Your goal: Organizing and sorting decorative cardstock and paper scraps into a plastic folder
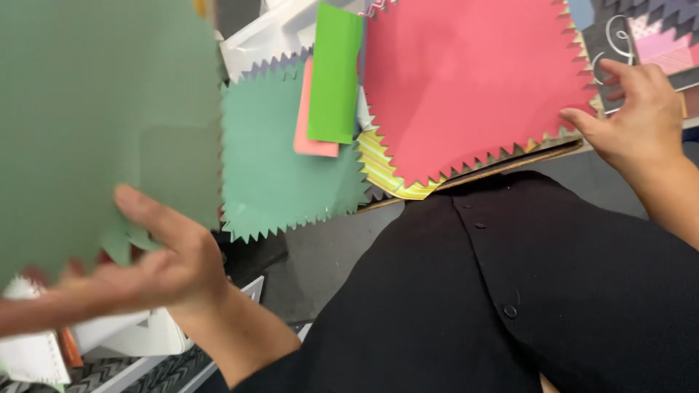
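Pale green fabric is filling the upper left of the view: a large swatch [102, 124] with a zigzag-cut lower edge, which the left hand [156, 266] is gripping at its bottom margin, thumb lying across the front face and fingers closed behind it. The hand is blurred, so the exact finger positions behind the cloth are hard to tell.

Just beside this swatch, a second green swatch [280, 175], a slightly deeper shade and pinked on all visible edges, is lying flat. A bright green rectangular strip [333, 73] is resting on top of it, overlapping a smaller salmon-pink strip [309, 138] underneath.

To the right, a coral-pink swatch [466, 80] with a sawtooth border is lying on top of a stack. The right hand [633, 116] is pinching the right edge of that stack, thumb pressing on the coral-pink swatch's corner and fingers curled around the layers below. Under the coral-pink piece, a yellow striped swatch [382, 171] is peeking out at the lower left, and the stack is sitting on a thin brown board [524, 156].

Behind the right hand, a dark card [604, 40] with a white swirl is showing, next to a pink and dark sample [666, 36] with zigzag edges. A white pinked piece [273, 33] is lying at the top centre.

The person's black buttoned garment [524, 291] is covering the lower right. At the lower left, white fabric pieces [33, 356] and a grey chevron-patterned surface [145, 375] are showing.
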